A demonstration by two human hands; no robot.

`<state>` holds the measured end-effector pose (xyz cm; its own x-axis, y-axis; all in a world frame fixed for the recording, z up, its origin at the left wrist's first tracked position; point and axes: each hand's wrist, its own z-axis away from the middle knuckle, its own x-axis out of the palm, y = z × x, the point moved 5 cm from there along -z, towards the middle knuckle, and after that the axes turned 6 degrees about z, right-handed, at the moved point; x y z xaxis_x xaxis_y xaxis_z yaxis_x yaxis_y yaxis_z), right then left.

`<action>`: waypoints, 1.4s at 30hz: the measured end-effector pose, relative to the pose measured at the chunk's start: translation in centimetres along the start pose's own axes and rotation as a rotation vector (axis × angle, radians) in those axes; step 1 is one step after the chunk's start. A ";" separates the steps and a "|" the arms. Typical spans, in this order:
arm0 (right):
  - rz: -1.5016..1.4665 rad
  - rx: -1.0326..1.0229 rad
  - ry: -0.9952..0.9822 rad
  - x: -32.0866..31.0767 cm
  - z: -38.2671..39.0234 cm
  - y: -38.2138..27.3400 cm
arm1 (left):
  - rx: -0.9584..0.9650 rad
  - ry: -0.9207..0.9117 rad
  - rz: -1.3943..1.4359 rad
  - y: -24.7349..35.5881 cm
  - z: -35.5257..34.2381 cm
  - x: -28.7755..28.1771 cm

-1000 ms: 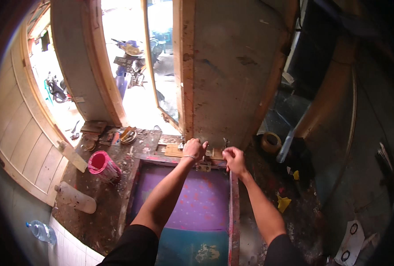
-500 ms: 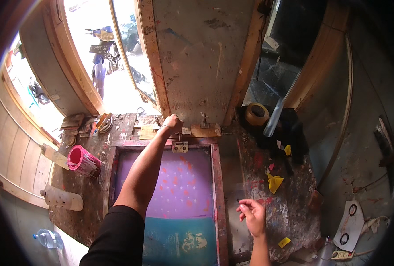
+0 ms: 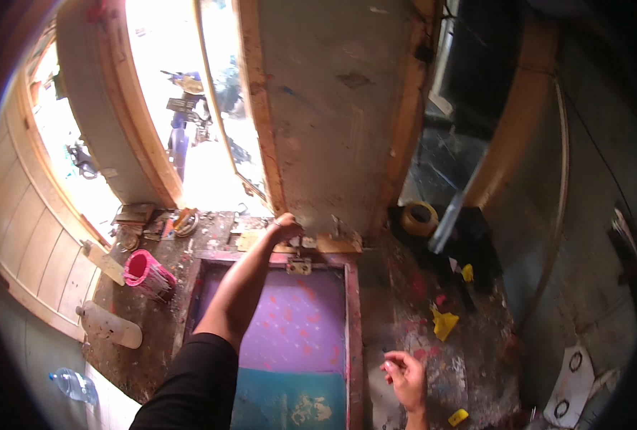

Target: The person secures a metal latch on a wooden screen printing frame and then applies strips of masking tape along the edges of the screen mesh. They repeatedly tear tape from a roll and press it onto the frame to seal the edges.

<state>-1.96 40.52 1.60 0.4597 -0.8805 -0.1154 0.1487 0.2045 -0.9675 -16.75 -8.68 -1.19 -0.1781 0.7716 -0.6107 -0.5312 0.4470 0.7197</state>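
Note:
A screen-printing frame (image 3: pixel 355 322) with a worn pinkish rim lies on the bench before me. Its mesh (image 3: pixel 293 315) is purple with small pale stars and orange marks, and the nearer part is teal. My left arm reaches across the frame, and my left hand (image 3: pixel 286 227) is closed at its far edge, beside the metal hinge clamp (image 3: pixel 299 266); what the fingers grip is hidden. To the right of the frame hovers my right hand (image 3: pixel 406 380), fingers curled in, with a tiny dark thing at the fingertips, too small to name.
Left of the frame stand a pink paint-streaked bucket (image 3: pixel 150 275) and a whitish plastic bottle (image 3: pixel 109 325). Rightward are a yellow scrap (image 3: pixel 444 325), a roll of tape (image 3: pixel 419 218) and a dark cloth (image 3: pixel 483 240). A clear water bottle (image 3: pixel 73 385) sits lower left. Wall panels rise behind the bench.
My view has tilted up, so the bench sits lower in the picture. My left hand stays at the frame's far edge. My right hand remains curled beside the frame.

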 end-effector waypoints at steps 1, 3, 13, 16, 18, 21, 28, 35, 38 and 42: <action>0.023 -0.009 0.001 0.2 0.2 0.0 | -0.019 0.040 -0.053 0.0 0.1 0.1; 0.024 -0.033 -0.019 0.3 0.9 -0.1 | 0.010 0.089 -0.042 0.0 0.2 0.2; 0.014 -0.024 -0.034 -0.2 1.5 0.7 | -0.123 -0.058 0.367 -2.3 0.1 0.5; 0.017 -0.103 -0.147 1.8 -1.1 -0.3 | 0.011 0.247 -0.046 -0.7 2.9 0.3; 0.092 -0.184 -0.198 3.1 -4.4 -1.5 | 0.182 0.528 -0.059 0.3 7.6 0.1; 0.098 -0.265 -0.296 6.3 -10.4 -3.1 | 0.517 0.531 0.096 -1.7 19.7 0.1; 0.339 -0.746 -0.286 17.1 -26.5 -7.1 | 0.134 1.077 -0.094 -18.0 52.9 -4.1; 0.601 -0.449 -0.324 21.1 -34.2 -8.4 | -0.525 1.252 -0.228 -33.0 61.5 -3.9; 0.635 -0.167 -0.479 22.6 -35.4 -7.8 | -0.357 1.338 -0.227 -35.4 59.2 -3.4; 0.889 -0.170 -0.648 23.8 -37.0 -8.2 | -0.411 1.343 -0.229 -36.1 58.1 -3.1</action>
<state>-24.65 2.03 -1.55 0.7208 -0.0498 -0.6914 -0.5598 0.5463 -0.6230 51.13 -0.93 -6.10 -0.5711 -0.4109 -0.7106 -0.8126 0.1607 0.5602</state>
